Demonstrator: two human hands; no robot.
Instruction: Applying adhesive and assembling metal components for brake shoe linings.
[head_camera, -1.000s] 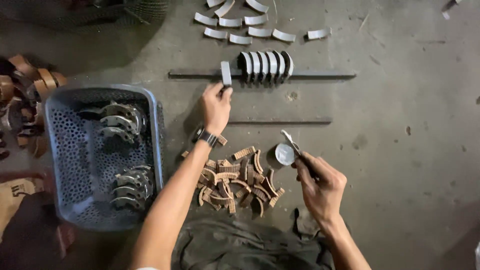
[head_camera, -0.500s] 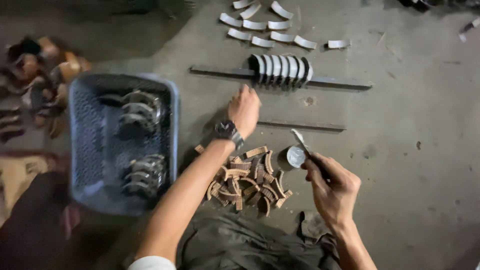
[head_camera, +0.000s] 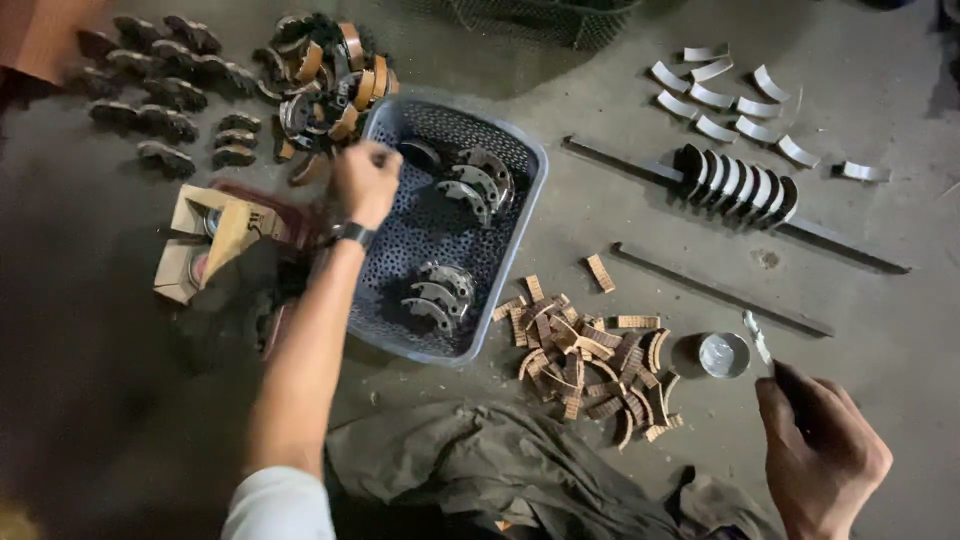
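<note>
Concrete floor (head_camera: 880, 330): I saw left hand (head_camera: 365, 180) fisted at basket (head_camera: 520, 250) rim, contents unclear; right hand (head_camera: 820, 455) clamped on brush (head_camera: 765, 350).

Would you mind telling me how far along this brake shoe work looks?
Done: a row of shoes stands on the bar. In hand: the left hand reaches over the basket edge; the right hand holds a small brush beside the tin. Left: the heap of lining strips.
</note>
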